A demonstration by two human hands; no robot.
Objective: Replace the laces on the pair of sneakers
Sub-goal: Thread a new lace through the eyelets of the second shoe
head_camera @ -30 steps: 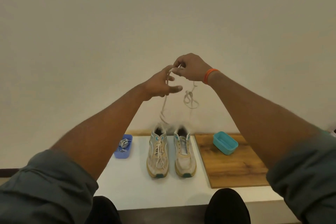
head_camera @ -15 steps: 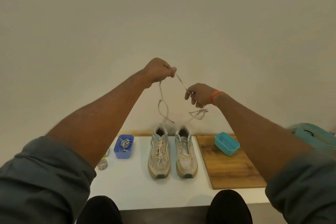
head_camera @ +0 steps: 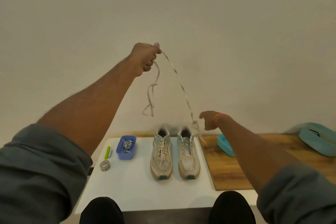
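While my left hand (head_camera: 145, 58) rose clenching the lace (head_camera: 179, 78), my right hand (head_camera: 207, 121) dropped toward four o'clock; its grasp unclear.

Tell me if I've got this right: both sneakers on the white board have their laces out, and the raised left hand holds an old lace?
Not quite. In the head view only the right sneaker is unlaced; the left sneaker remains laced. The left hand does hold the lace.
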